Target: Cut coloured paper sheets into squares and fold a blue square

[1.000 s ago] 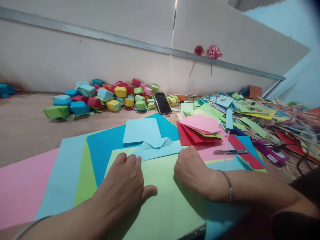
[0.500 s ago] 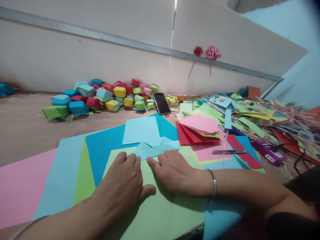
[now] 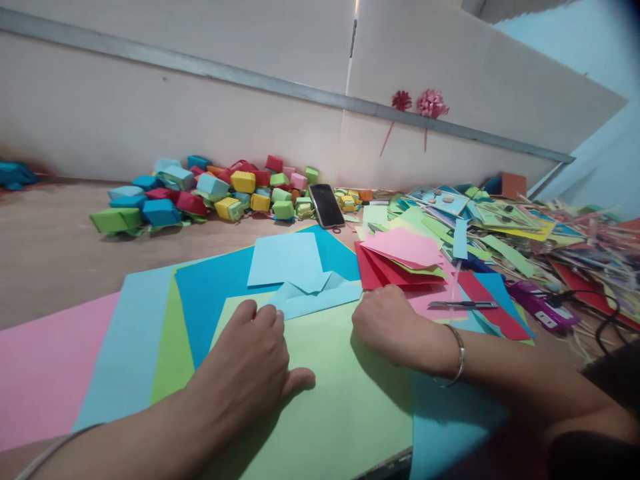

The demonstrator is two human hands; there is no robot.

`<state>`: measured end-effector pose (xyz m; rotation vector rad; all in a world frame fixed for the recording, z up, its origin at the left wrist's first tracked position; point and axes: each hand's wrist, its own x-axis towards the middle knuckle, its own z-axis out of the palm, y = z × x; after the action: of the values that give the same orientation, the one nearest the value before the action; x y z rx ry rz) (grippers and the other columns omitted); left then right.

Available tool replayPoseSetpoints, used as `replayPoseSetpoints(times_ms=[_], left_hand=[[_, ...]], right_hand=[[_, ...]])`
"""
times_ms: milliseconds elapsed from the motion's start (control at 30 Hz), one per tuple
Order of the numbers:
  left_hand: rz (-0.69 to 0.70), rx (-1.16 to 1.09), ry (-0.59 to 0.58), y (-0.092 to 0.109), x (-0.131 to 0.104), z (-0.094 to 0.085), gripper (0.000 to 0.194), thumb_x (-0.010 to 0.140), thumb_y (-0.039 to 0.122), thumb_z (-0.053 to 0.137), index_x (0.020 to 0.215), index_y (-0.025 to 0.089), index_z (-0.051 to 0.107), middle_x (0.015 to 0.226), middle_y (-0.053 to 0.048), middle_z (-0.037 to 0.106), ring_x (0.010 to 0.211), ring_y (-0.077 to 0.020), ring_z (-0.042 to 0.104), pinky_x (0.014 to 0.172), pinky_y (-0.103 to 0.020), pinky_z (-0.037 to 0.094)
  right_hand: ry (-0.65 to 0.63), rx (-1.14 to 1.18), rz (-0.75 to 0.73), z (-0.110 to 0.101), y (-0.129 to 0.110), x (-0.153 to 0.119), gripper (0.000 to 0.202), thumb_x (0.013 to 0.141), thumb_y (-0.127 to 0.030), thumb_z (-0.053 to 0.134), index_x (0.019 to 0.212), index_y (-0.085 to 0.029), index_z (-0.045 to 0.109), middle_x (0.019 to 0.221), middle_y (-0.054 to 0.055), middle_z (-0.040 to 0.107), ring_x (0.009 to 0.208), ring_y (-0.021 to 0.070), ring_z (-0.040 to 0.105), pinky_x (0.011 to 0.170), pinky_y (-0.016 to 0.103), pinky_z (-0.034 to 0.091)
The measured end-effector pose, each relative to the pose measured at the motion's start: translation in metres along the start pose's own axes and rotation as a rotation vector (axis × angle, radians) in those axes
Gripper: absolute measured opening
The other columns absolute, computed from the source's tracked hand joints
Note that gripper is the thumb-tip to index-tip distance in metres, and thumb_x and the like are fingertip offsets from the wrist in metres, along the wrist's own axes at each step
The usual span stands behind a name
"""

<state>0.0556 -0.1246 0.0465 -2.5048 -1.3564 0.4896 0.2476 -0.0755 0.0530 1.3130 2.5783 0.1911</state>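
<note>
A light blue paper (image 3: 320, 297), folded with a pointed flap on top, lies on a large pale green sheet (image 3: 345, 427). At its left end rests my left hand (image 3: 255, 353), fingers bent down onto the paper and thumb stuck out to the right. My right hand (image 3: 385, 327) is closed like a fist beside the paper's right end, its knuckles near the edge; the fingertips are hidden beneath. Behind the folded piece, a flat light blue square (image 3: 283, 259) lies on a darker blue sheet (image 3: 215, 280).
Folded paper blocks (image 3: 210, 193) are heaped along the wall beside a phone (image 3: 327, 205). To the right lie folded red sheets (image 3: 387, 267), a cutter knife (image 3: 463, 305), a purple power strip (image 3: 543, 307) and a pile of paper scraps and sticks (image 3: 510, 233).
My right hand has slid right along the folded edge, from the middle of the light blue paper to its right end. The fold now looks flatter. My left hand has stayed put.
</note>
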Motion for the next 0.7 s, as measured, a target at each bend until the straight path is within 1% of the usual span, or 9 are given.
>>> replayPoseSetpoints(times_ms=[100,167,233,300,367,433,533,600,700], left_hand=[[-0.003,-0.002,0.017,0.000,0.000,-0.001,0.059,0.093,0.063,0.053,0.078,0.014,0.082,0.076,-0.016,0.070,0.078,-0.0312,0.063,0.068,-0.045,0.042],[-0.008,-0.011,0.030,0.001,0.000,-0.001,0.058,0.091,0.063,0.055,0.078,0.014,0.082,0.077,-0.016,0.070,0.078,-0.0310,0.062,0.068,-0.045,0.041],[-0.015,-0.020,0.034,0.001,0.000,0.001,0.058,0.091,0.063,0.056,0.078,0.013,0.082,0.077,-0.017,0.071,0.078,-0.0310,0.062,0.068,-0.044,0.041],[-0.022,-0.021,0.038,0.001,0.001,0.002,0.058,0.091,0.063,0.056,0.079,0.012,0.081,0.078,-0.016,0.070,0.079,-0.0312,0.062,0.068,-0.044,0.040],[-0.023,-0.022,0.046,0.002,0.000,0.003,0.057,0.091,0.061,0.058,0.078,0.011,0.081,0.076,-0.016,0.070,0.078,-0.0312,0.062,0.068,-0.044,0.040],[-0.028,-0.026,0.087,0.002,-0.001,0.006,0.054,0.089,0.060,0.061,0.075,0.011,0.079,0.073,-0.014,0.069,0.076,-0.0307,0.061,0.068,-0.044,0.040],[-0.057,0.000,0.259,-0.001,-0.002,0.012,0.058,0.083,0.066,0.065,0.072,0.010,0.077,0.071,-0.013,0.066,0.075,-0.0307,0.060,0.068,-0.043,0.041],[-0.077,0.020,0.393,-0.004,0.001,0.016,0.056,0.085,0.065,0.064,0.072,0.011,0.074,0.076,-0.015,0.067,0.076,-0.0313,0.060,0.068,-0.043,0.042],[-0.082,-0.010,0.466,-0.008,0.008,0.025,0.032,0.094,0.038,0.059,0.077,0.014,0.072,0.082,-0.015,0.069,0.076,-0.0308,0.062,0.065,-0.041,0.042]], right_hand=[[0.140,-0.013,0.071,-0.003,0.003,0.007,0.019,0.074,-0.002,0.053,0.069,-0.011,0.069,0.063,0.012,0.064,0.058,0.0168,0.052,0.054,0.029,0.025],[0.326,0.000,0.083,0.000,0.007,0.016,0.021,0.076,-0.002,0.050,0.074,-0.011,0.069,0.069,0.013,0.065,0.064,0.0190,0.052,0.056,0.030,0.026],[0.498,0.059,0.036,0.007,0.012,0.025,0.024,0.083,-0.004,0.048,0.084,-0.011,0.070,0.080,0.013,0.066,0.073,0.0210,0.054,0.062,0.032,0.032],[0.595,0.174,-0.043,0.017,0.019,0.034,0.024,0.092,-0.010,0.048,0.096,-0.012,0.071,0.096,0.013,0.068,0.085,0.0222,0.056,0.072,0.033,0.039],[0.603,0.320,-0.112,0.025,0.024,0.042,0.023,0.098,-0.017,0.049,0.105,-0.013,0.071,0.109,0.013,0.069,0.097,0.0222,0.057,0.084,0.034,0.042],[0.552,0.450,-0.154,0.030,0.027,0.048,0.022,0.100,-0.020,0.051,0.107,-0.014,0.071,0.112,0.011,0.070,0.101,0.0209,0.059,0.090,0.034,0.042],[0.456,0.534,-0.156,0.032,0.027,0.051,0.021,0.100,-0.020,0.053,0.108,-0.014,0.072,0.107,0.010,0.073,0.097,0.0195,0.062,0.088,0.034,0.041],[0.435,0.512,-0.113,0.032,0.025,0.051,0.021,0.099,-0.020,0.055,0.110,-0.014,0.072,0.105,0.011,0.073,0.096,0.0203,0.061,0.087,0.034,0.041],[0.414,0.482,-0.069,0.031,0.024,0.047,0.024,0.093,-0.018,0.060,0.115,-0.013,0.070,0.099,0.011,0.071,0.094,0.0217,0.058,0.084,0.034,0.042]])
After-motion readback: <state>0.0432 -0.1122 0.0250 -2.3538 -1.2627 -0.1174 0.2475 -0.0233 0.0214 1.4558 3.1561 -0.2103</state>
